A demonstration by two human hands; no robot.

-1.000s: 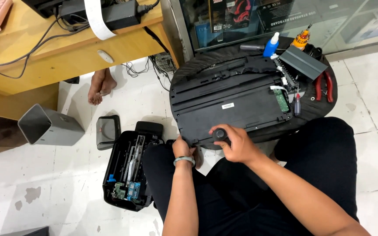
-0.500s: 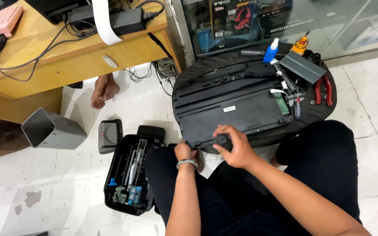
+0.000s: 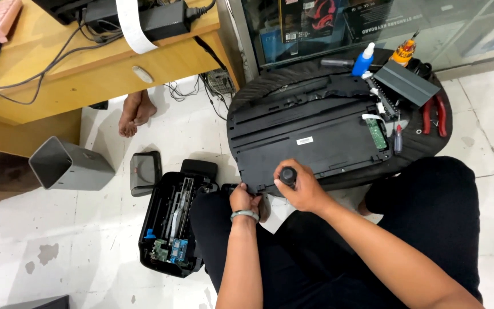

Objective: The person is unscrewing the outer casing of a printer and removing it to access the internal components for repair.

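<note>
I see my right hand (image 3: pixel 301 189) wrapped around a black round-handled screwdriver (image 3: pixel 287 175), standing upright at the near edge of a flat black plastic printer base (image 3: pixel 310 137) on a round black stool (image 3: pixel 424 146). My left hand (image 3: pixel 244 200), wearing a pale wristband, pinches that panel's near corner. A gutted black printer chassis (image 3: pixel 172 226) lies on the white tiled floor beside my knee.

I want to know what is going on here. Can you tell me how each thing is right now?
black flat panel: lying flat on the round table
screwdriver: upright, gripped by right hand
left hand: pinching the panel's near corner
opened printer: on the floor, cover off, insides showing
red pliers: lying on the table, unheld
blue bottle: standing, capped
</note>
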